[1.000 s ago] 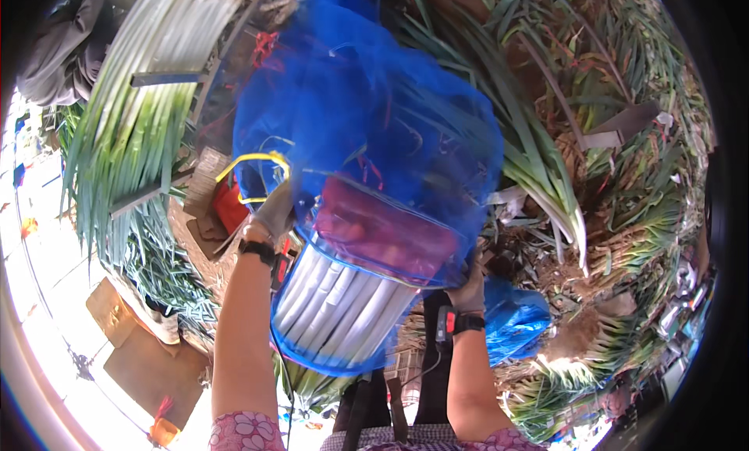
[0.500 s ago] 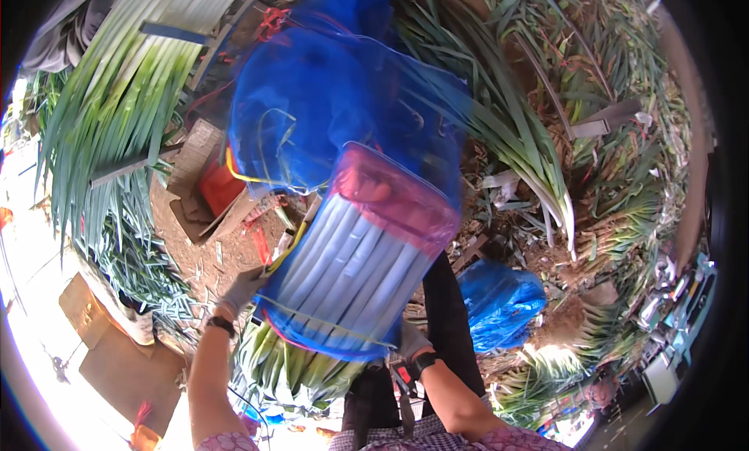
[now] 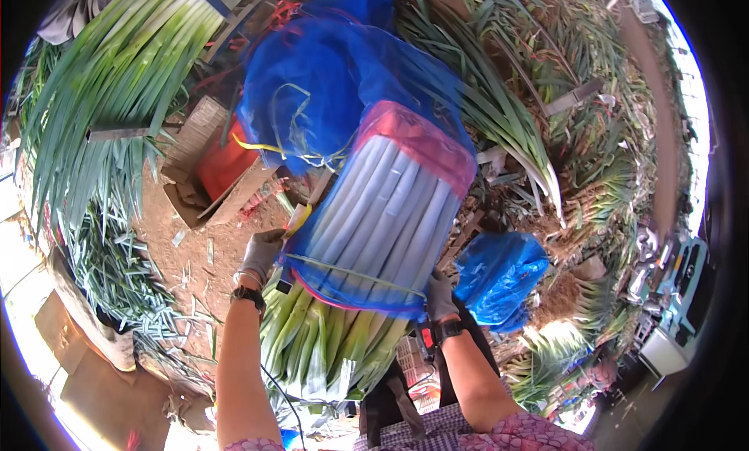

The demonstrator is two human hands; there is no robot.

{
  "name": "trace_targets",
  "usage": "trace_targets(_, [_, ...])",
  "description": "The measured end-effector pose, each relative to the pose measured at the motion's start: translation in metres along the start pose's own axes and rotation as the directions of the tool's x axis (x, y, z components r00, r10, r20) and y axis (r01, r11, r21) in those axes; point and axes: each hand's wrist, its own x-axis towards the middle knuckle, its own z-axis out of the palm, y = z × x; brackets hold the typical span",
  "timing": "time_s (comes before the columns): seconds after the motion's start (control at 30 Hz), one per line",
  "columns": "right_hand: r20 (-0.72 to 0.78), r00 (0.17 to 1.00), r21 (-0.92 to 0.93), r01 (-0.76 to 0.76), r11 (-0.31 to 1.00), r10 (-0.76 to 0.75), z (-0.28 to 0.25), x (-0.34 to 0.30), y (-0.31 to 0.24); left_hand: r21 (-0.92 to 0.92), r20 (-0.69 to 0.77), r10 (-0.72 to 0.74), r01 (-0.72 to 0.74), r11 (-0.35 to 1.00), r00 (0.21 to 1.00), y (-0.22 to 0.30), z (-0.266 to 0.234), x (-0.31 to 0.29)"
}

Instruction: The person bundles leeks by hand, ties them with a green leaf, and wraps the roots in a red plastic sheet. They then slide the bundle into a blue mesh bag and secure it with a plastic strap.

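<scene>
A bundle of long green onions [image 3: 320,346] lies in front of me, its white stalks inside a blue mesh bag [image 3: 351,283] and its trimmed green ends sticking out toward me. A red-pink wrap shows through the mesh around the far end of the stalks. My left hand [image 3: 263,254], in a grey glove, is closed on the bag's left rim beside a yellow strip. Gloved as well, my right hand [image 3: 441,296] grips the right corner of the bag's mouth, some of its fingers hidden. A yellowish drawstring crosses the bag between both hands.
Loose green onions [image 3: 117,100] hang over a metal rack at the left, above chopped leaves [image 3: 117,271]. An open cardboard box [image 3: 204,158] stands left of the bag. At the right are a crumpled blue plastic bag [image 3: 499,279], a metal bar [image 3: 573,97] and heaped onion leaves.
The bag's mouth has shifted up and right with both hands, and more of the green ends shows below it. My view has turned slightly too.
</scene>
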Motion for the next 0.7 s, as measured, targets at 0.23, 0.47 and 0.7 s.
trace_targets(0.23, [0.147,0.989,0.117,-0.024,0.993,0.007,0.008,-0.116,-0.019,0.360,0.030,0.196,-0.194,0.913,0.980,-0.026,-0.003,0.056])
trace_targets(0.47, [-0.002,1.000,-0.454,0.020,0.891,-0.024,-0.034,-0.065,-0.048,0.539,-0.106,0.107,-0.033,0.842,0.989,0.021,-0.029,0.033])
trace_targets(0.7, [-0.161,0.846,-0.091,0.500,0.862,-0.508,-0.021,0.070,-0.081,-0.144,0.314,0.233,-0.197,0.970,0.920,0.180,0.078,0.004])
